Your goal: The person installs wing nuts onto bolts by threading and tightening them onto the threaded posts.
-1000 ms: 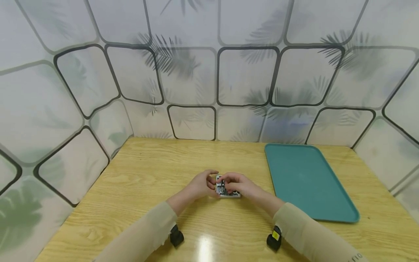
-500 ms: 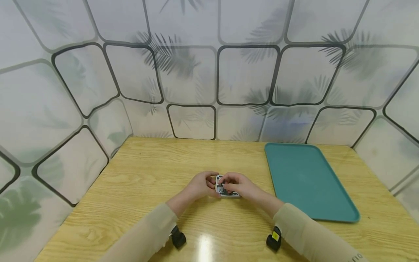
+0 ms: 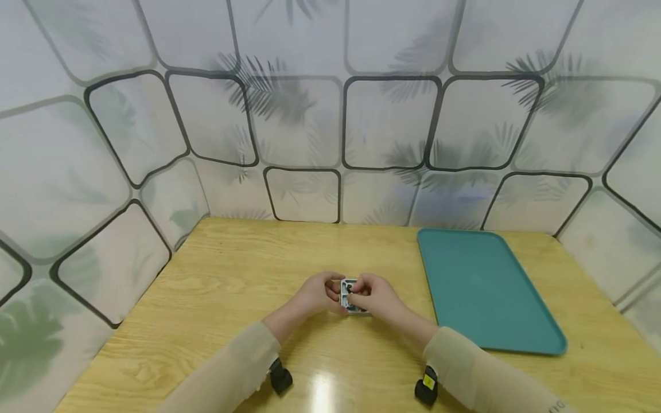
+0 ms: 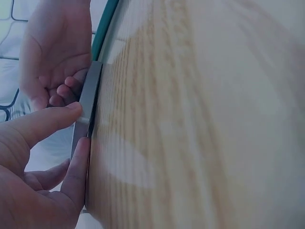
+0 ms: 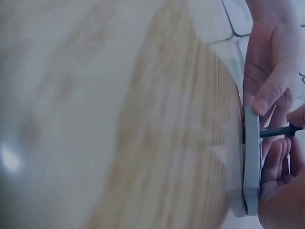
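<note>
A small flat grey metal plate (image 3: 343, 293) with cut-outs lies on the wooden table between both hands. Its plain side edge (image 5: 251, 164) shows in the right wrist view. My left hand (image 3: 314, 293) holds the plate's left side, with thumb and finger against the edge in the left wrist view. A dark screw (image 5: 277, 131) stands out from the plate's upper face. My right hand (image 3: 383, 298) pinches the screw's wider head end between thumb and fingers, its other fingers curled over the plate. The screw's lower end is hidden.
A teal tray (image 3: 480, 287) lies on the table (image 3: 248, 258) to the right of the hands. Black wrist cameras (image 3: 280, 377) hang below both sleeves. A pale patterned curtain (image 3: 304, 126) encloses the back and sides.
My right hand has turned slightly at the plate, and its forearm has shifted a little left and toward me. My left hand keeps its hold, with the plate in nearly the same place.
</note>
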`<state>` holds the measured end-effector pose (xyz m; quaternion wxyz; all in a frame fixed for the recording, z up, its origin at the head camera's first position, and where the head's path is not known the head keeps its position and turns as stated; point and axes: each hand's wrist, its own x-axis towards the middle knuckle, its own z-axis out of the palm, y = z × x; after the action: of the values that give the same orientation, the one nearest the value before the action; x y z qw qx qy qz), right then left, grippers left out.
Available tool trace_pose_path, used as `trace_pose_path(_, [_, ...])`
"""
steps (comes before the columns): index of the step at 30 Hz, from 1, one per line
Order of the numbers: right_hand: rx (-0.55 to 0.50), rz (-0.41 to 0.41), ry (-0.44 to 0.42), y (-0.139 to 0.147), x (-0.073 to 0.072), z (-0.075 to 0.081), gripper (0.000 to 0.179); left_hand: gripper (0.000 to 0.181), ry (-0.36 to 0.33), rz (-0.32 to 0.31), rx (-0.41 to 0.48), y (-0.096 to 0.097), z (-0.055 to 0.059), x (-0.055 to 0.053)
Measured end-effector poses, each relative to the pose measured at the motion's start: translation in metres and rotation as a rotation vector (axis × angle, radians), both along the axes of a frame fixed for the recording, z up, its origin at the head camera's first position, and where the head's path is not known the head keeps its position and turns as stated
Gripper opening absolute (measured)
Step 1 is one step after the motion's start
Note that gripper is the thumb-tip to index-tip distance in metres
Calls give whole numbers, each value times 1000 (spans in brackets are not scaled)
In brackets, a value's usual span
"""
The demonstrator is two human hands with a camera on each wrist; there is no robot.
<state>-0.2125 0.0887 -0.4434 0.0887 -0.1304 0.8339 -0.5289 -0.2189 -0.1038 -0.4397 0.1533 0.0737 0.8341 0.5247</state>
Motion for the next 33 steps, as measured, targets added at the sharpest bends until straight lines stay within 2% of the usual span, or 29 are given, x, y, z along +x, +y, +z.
trace_pose_path(3, [18, -48, -15, -3, 4, 1, 14, 78, -1, 0, -16, 0, 0, 0])
trace_pose_path(6, [18, -26, -28, -1, 4, 7, 13, 78, -4, 6, -24, 1, 3, 0])
trace_pose_path(10, [-86, 110, -40, 8, 0, 11, 29, 78, -5, 5, -32, 3, 5, -3])
trace_pose_path(13, [-191, 194, -91, 14, -6, 8, 41, 77, -2, 7, -34, 3, 6, -4])
trace_pose_path(16, [-220, 226, -140, 17, -13, 5, 47, 78, -3, 7, -27, 4, 5, -4])
trace_pose_path(24, [-150, 287, -143, 21, -19, 4, 51, 79, -14, 4, -37, 5, 7, -1])
trace_pose_path(33, [-123, 351, -133, 21, -20, 2, 44, 78, -14, -4, -63, 4, 5, 1])
